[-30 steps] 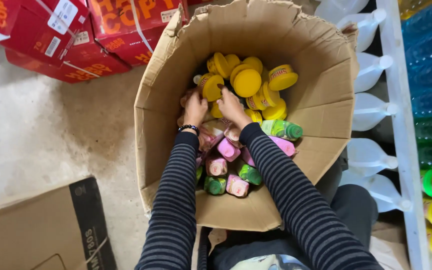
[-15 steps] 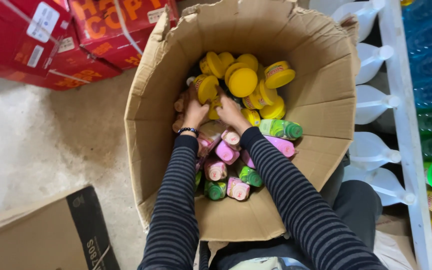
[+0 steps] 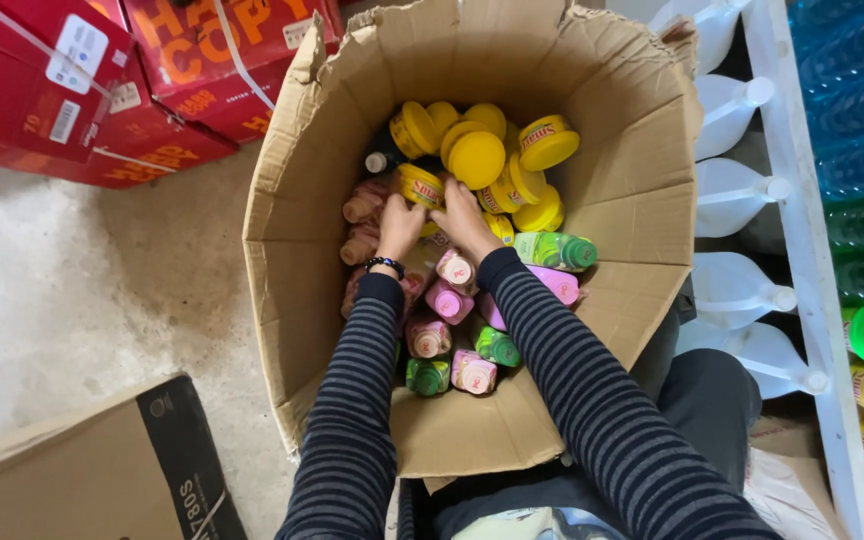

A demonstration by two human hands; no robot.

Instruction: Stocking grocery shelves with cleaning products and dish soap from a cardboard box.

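A large open cardboard box (image 3: 642, 180) stands on the floor in front of me, filled with several yellow-lidded jars (image 3: 477, 158) at the far side and small pink and green bottles (image 3: 449, 300) nearer me. Both my arms, in dark striped sleeves, reach into it. My left hand (image 3: 399, 228), with a beaded bracelet at the wrist, and my right hand (image 3: 464, 218) are side by side, fingers closed around one yellow-lidded jar (image 3: 420, 186) in the middle of the pile. A green bottle (image 3: 555, 250) lies just right of my right wrist.
Red cartons (image 3: 102, 90) are stacked at the upper left on the concrete floor (image 3: 82, 290). A flat brown and black box (image 3: 92, 470) lies at the lower left. At the right, a white shelf (image 3: 802, 230) holds clear jugs (image 3: 737, 195) and blue, green and yellow bottles.
The view has shifted, so the box sits more to the centre. My hands have stayed together on the jars, moving very little.
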